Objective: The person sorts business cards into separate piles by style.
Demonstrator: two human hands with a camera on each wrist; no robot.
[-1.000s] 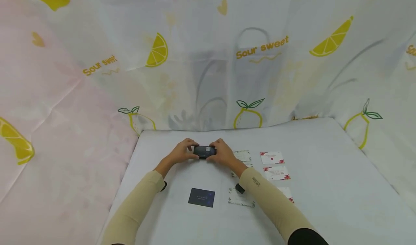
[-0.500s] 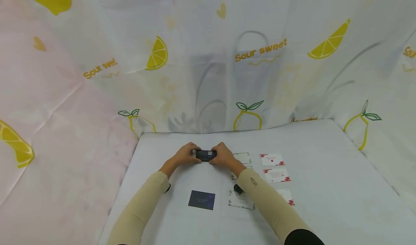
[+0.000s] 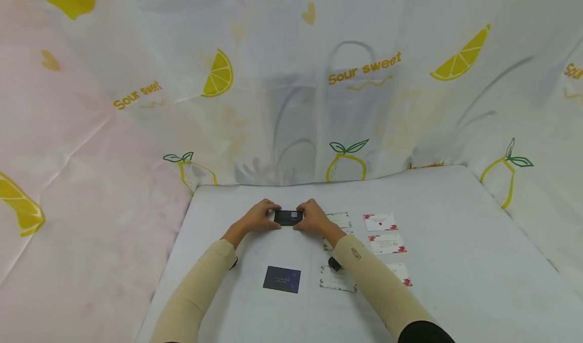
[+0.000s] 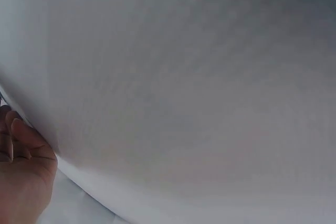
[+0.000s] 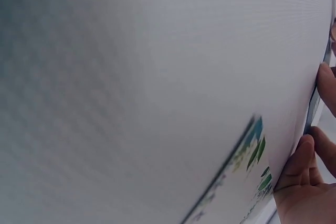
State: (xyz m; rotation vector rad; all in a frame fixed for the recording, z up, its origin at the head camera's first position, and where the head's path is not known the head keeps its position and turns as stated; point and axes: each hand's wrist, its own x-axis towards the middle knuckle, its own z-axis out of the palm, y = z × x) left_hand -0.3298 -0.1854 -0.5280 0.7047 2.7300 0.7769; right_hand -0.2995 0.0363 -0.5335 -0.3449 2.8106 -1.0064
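Observation:
A dark card [image 3: 288, 218] with a small pale square code lies flat on or just above the far part of the white table. My left hand [image 3: 258, 217] pinches its left end between thumb and fingers. At the opposite end my right hand [image 3: 312, 217] grips it the same way. In the left wrist view, only part of the left hand [image 4: 26, 177] shows at the lower left corner. The right wrist view has the right hand [image 5: 307, 187] at its right edge, beside a leaf-patterned card [image 5: 252, 171].
Nearer to me lies another dark card [image 3: 282, 280]. To its right is a green-leaf card [image 3: 337, 281], with more such cards [image 3: 339, 219] farther back, partly behind the right forearm. A column of red-flowered cards [image 3: 380, 222] runs farther right. A lemon-printed curtain [image 3: 282, 105] borders the table's far edge.
Over the last second the dark card has come down slightly and flattened, both hands moving with it. During the last half second the hands and card have hardly moved.

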